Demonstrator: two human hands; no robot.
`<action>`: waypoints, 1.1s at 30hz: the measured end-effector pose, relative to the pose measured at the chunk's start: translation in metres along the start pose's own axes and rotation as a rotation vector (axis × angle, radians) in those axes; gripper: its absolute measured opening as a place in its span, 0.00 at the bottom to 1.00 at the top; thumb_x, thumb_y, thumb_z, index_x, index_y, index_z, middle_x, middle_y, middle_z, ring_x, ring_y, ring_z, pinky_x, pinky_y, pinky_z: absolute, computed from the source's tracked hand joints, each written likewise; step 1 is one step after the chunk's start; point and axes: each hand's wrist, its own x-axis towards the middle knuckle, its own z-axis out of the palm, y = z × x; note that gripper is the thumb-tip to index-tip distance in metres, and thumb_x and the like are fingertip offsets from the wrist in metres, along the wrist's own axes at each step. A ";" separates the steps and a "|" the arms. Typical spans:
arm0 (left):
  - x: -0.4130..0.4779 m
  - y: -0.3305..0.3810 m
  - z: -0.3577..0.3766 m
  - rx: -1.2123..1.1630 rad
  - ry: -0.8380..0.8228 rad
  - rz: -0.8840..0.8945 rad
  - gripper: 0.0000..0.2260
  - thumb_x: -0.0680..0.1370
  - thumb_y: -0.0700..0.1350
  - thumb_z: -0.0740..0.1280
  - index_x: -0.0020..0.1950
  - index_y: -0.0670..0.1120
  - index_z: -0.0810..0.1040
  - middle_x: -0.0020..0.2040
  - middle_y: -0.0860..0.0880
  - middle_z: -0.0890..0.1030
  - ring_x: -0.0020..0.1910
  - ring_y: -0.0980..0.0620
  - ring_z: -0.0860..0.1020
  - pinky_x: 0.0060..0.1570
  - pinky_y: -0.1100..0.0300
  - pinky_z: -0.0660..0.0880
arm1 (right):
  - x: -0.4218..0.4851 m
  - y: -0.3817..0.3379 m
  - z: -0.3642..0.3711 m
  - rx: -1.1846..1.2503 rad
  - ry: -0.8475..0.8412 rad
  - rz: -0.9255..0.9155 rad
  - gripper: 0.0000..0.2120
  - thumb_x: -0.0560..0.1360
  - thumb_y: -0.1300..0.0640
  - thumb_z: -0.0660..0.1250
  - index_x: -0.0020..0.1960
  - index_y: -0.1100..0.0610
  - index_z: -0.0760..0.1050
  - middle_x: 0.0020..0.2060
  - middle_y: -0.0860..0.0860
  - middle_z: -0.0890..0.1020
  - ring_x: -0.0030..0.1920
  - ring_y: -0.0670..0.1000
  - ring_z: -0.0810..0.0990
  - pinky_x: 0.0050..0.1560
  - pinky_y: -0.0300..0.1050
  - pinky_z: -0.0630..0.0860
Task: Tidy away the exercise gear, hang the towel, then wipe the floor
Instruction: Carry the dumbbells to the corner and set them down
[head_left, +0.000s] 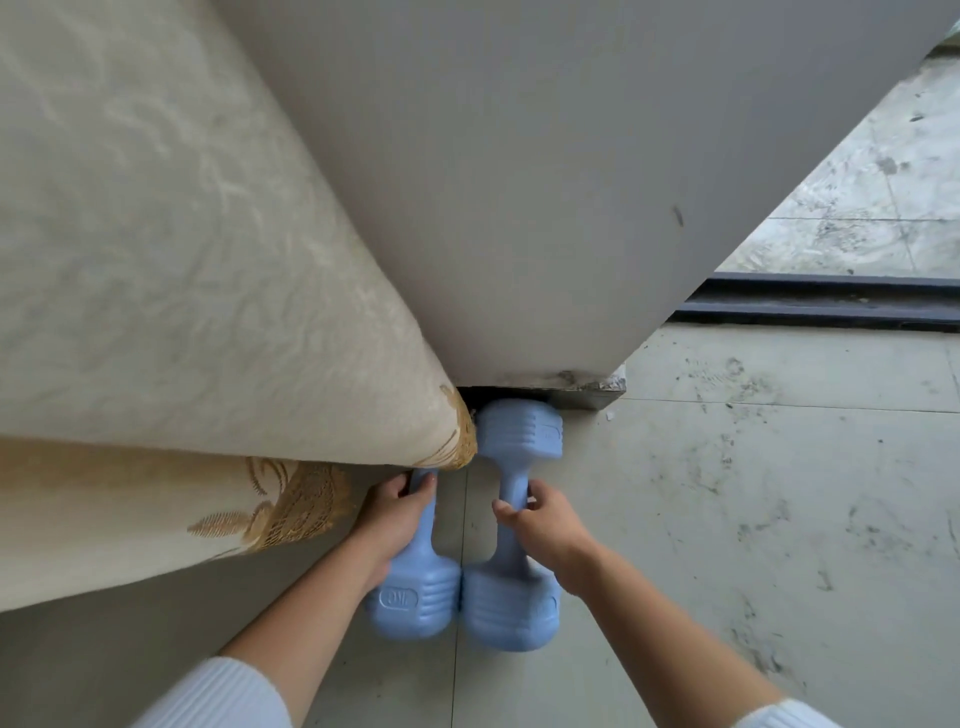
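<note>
Two light-blue dumbbells lie side by side on the grey floor, pointing toward the wall corner. My left hand (397, 512) grips the handle of the left dumbbell (413, 603), whose far head is hidden under the curtain hem. My right hand (540, 522) is wrapped around the handle of the right dumbbell (511, 605); its far head touches the foot of the wall. No towel is in view.
A cream curtain (182, 312) with gold embroidery hangs at the left, its hem over the left dumbbell. A grey wall pillar (519, 182) rises ahead. A dark sliding-door track (831, 304) crosses at the right. The tiled floor (753, 493) is smudged with dirt marks.
</note>
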 end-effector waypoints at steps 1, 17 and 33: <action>0.001 0.000 0.000 0.004 -0.002 0.011 0.06 0.78 0.52 0.65 0.47 0.51 0.78 0.51 0.46 0.81 0.54 0.47 0.79 0.61 0.47 0.74 | 0.001 0.000 -0.001 -0.010 -0.010 -0.006 0.08 0.77 0.55 0.67 0.53 0.57 0.72 0.47 0.55 0.80 0.49 0.54 0.80 0.52 0.48 0.77; -0.016 -0.005 -0.002 0.269 -0.010 0.078 0.16 0.78 0.41 0.62 0.66 0.50 0.72 0.56 0.50 0.78 0.54 0.49 0.77 0.58 0.52 0.73 | -0.007 -0.004 0.003 -0.176 0.078 0.016 0.12 0.76 0.58 0.66 0.58 0.59 0.70 0.47 0.55 0.79 0.36 0.50 0.79 0.41 0.44 0.77; -0.077 0.018 -0.014 0.502 0.008 0.077 0.25 0.81 0.47 0.57 0.77 0.51 0.55 0.74 0.47 0.65 0.69 0.44 0.68 0.66 0.54 0.67 | -0.059 -0.033 0.005 -0.538 -0.004 0.004 0.25 0.80 0.53 0.60 0.73 0.60 0.59 0.67 0.59 0.72 0.66 0.59 0.71 0.59 0.45 0.68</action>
